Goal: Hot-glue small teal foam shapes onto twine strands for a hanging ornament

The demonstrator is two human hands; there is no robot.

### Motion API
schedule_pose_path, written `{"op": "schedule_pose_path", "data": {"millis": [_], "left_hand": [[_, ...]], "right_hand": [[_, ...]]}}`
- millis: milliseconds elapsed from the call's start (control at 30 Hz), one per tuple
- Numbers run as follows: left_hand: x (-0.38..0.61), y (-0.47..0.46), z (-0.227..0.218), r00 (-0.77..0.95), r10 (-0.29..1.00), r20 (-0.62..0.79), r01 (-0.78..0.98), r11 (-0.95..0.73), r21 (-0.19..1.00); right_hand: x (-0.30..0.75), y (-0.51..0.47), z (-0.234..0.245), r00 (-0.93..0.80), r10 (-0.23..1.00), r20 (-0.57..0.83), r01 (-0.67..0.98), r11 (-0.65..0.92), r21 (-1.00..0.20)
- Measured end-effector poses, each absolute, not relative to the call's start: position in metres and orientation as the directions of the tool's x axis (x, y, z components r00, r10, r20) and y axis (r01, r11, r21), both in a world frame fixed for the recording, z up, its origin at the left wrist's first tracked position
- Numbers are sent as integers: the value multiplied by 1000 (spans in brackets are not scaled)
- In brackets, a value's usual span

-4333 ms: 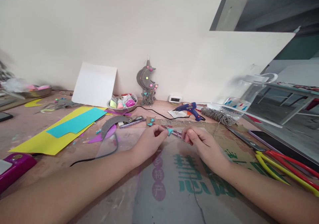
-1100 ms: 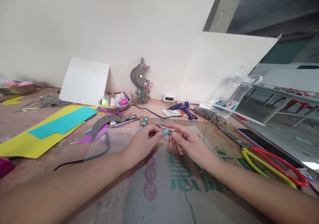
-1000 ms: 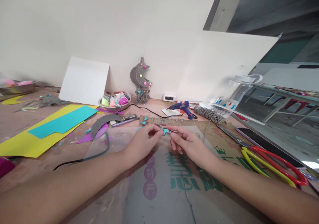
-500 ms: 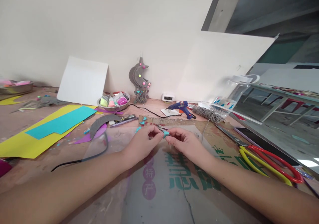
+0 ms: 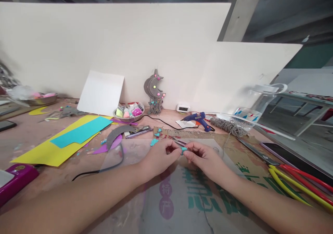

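Note:
Between the fingertips of both hands is a small turquoise piece [image 5: 183,150], soft-looking like modelling clay. My left hand [image 5: 160,156] pinches it from the left, thumb and forefinger together. From the right, the thumb and fingers of my right hand [image 5: 204,156] close on the same piece. Just behind the fingers lies a thin pointed metal tool [image 5: 179,142], partly hidden. Several turquoise pieces [image 5: 154,142], some of them curved, lie beyond my left hand. Under my hands is a translucent sheet [image 5: 153,192] over printed cardboard [image 5: 231,189].
Large scissors [image 5: 275,170] and a phone [image 5: 293,157] lie at right. Behind are a blue glue gun [image 5: 199,119], grey cord [image 5: 226,126], a white clock [image 5: 183,107], a bowl of clay packets [image 5: 130,112] and a moon ornament [image 5: 154,88]. Coloured sheets [image 5: 80,131] lie left.
The view has swung left and up, so the scene sits further right and lower. My hands still hold the turquoise piece; a magenta object shows more fully at left.

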State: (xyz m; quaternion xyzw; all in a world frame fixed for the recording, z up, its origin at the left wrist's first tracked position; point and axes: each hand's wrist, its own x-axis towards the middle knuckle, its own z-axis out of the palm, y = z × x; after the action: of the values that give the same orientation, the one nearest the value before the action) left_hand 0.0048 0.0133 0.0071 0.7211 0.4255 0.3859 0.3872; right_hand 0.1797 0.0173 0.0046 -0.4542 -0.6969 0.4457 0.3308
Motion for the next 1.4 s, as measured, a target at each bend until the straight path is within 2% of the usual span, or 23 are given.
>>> {"op": "schedule_pose_path", "data": {"millis": [267,333,433,500,533,700,867,1000,1167,1400], "left_hand": [[6,13,6,339,924,179,313,-290,904],[6,15,6,272,943,192,284,-269,920],[4,18,6,175,971,162,231,-200,952],[3,19,4,170,977,127,212,-162,964],[3,20,4,175,978,115,209,-151,966],[3,18,2,182,978,104,224,-144,964],[3,17,1,184,977,112,243,-155,957],[3,17,2,192,975,109,251,-156,955],[3,16,3,203,974,103,258,-154,954],[3,17,0,192,975,108,301,-163,939]], "right_hand": [[184,16,2,-385,915,120,439,295,-848],[187,16,3,-361,911,198,462,359,-811],[195,21,12,-249,879,406,502,476,-722],[201,27,22,-152,839,523,543,513,-665],[204,30,27,-141,834,534,584,506,-635],[212,39,47,-312,861,403,705,494,-510],[243,71,41,-179,902,393,793,369,-485],[271,108,23,-58,911,408,786,293,-544],[278,145,16,-120,948,294,796,269,-542],[261,174,12,-94,970,226,819,204,-536]]}}
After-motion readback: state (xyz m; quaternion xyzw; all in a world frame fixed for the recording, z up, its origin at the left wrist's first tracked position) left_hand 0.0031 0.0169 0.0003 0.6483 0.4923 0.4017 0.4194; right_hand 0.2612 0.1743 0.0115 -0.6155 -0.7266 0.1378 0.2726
